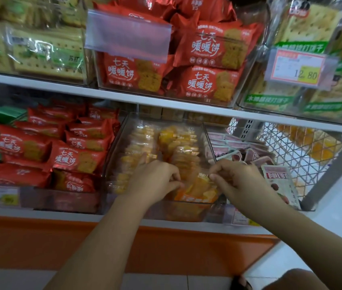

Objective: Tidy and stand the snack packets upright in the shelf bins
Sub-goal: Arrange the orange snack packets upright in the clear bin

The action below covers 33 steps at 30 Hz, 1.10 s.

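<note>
A clear plastic bin (pixel 122 130) on the lower shelf holds rows of yellow-orange snack packets (pixel 178 143) standing on edge. Both my hands reach into its front. My left hand (pixel 155 181) pinches the left edge of an orange packet (pixel 199 189) at the front of the bin. My right hand (pixel 239 178) pinches the packet's top right corner. The packet sits tilted between the two hands, its lower part hidden behind the bin's front wall.
Red packets (pixel 76 158) fill the bin to the left. Pink-and-white packets (pixel 278 181) lie in the bin to the right, beside a white wire basket (pixel 304 155). The upper shelf (pixel 124 97) carries bins of red and green packets and a price tag (pixel 297 68).
</note>
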Available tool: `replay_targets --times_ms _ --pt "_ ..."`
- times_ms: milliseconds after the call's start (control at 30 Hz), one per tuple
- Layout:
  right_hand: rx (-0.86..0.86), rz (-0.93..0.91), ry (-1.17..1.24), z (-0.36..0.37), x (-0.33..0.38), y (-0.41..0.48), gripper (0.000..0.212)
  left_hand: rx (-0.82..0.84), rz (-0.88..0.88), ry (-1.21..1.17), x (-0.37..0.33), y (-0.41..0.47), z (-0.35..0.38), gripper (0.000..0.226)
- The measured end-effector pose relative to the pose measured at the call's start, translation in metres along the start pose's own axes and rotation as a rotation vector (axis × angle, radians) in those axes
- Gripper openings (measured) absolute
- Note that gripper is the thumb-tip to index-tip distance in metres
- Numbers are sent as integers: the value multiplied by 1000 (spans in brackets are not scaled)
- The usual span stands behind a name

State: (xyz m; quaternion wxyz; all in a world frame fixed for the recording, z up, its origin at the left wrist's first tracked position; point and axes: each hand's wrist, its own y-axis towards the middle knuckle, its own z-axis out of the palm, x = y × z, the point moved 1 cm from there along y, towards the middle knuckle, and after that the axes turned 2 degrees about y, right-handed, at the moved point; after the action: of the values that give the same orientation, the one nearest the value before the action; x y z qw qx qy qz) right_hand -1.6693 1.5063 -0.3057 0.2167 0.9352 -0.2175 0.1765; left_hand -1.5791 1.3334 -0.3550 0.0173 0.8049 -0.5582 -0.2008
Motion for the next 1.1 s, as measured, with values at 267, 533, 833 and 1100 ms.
replay_targets --times_ms 267,533,833,1100 --pt "248 -56 -361 25 6 12 15 -1 13 35 5 1 1 12" --pt "256 -183 -758 47 -3 10 28 40 27 21 4 0 -1 15" --pt "226 -214 -674 45 -5 6 36 59 31 20 3 -3 -1 16" --pt "76 -127 -143 19 -15 20 22 -50 -63 -162 -6 -12 -26 37"
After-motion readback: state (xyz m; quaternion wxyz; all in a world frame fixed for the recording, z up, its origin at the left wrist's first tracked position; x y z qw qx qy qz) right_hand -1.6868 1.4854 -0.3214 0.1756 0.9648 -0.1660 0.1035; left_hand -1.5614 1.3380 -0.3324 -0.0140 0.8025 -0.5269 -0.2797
